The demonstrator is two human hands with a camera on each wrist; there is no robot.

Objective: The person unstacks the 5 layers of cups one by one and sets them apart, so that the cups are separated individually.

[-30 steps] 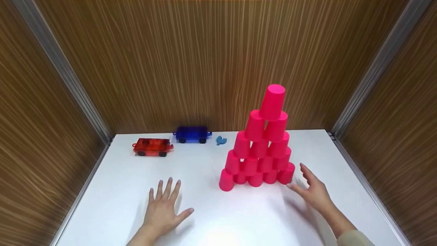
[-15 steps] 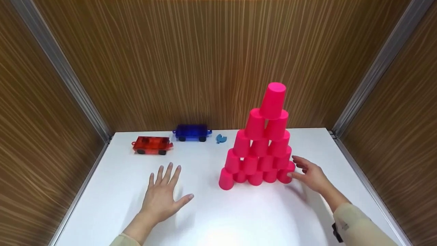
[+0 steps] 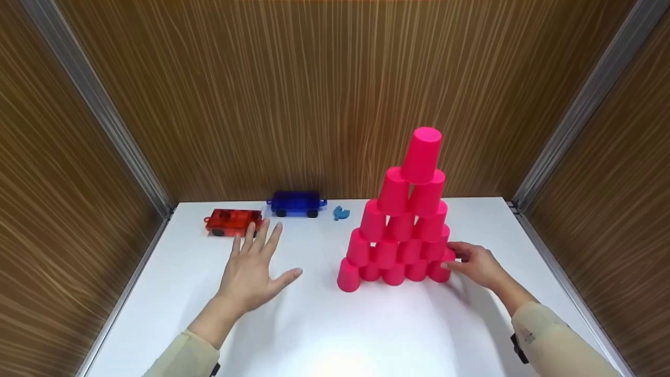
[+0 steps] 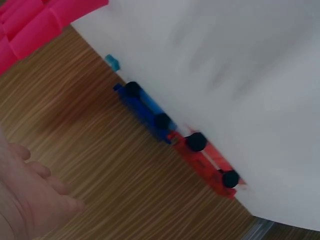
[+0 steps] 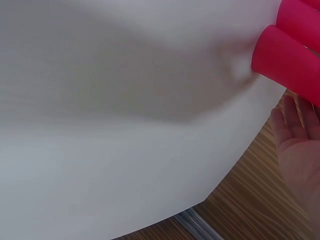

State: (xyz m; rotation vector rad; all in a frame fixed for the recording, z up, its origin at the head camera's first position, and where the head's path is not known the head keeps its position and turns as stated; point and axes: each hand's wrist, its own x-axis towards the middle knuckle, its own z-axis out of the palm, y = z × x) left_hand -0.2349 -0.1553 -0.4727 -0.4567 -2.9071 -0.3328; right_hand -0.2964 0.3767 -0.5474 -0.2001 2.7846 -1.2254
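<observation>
Several pink cups (image 3: 400,226), all upside down, stand in a tiered pyramid right of centre, with a single cup (image 3: 422,155) on top. At the pyramid's lower right corner is my right hand (image 3: 479,268), its thumb tip overlapping the end cup (image 3: 437,270) of the bottom row. In the right wrist view its fingers (image 5: 291,122) reach out nearly straight beside that pink cup. My left hand (image 3: 247,277) is held out over the table with fingers spread and nothing in it. Its fingertips overlap the red toy car (image 3: 230,222) in the head view.
A blue toy car (image 3: 297,203) and a small light-blue piece (image 3: 341,212) lie along the back of the white table (image 3: 314,324). Wood-grain panels (image 3: 293,99) close in the back and both sides, with metal strips at the corners.
My left hand has moved forward, up to the red toy car in the head view. The right hand has come in left against the end cup. The pyramid stands unchanged.
</observation>
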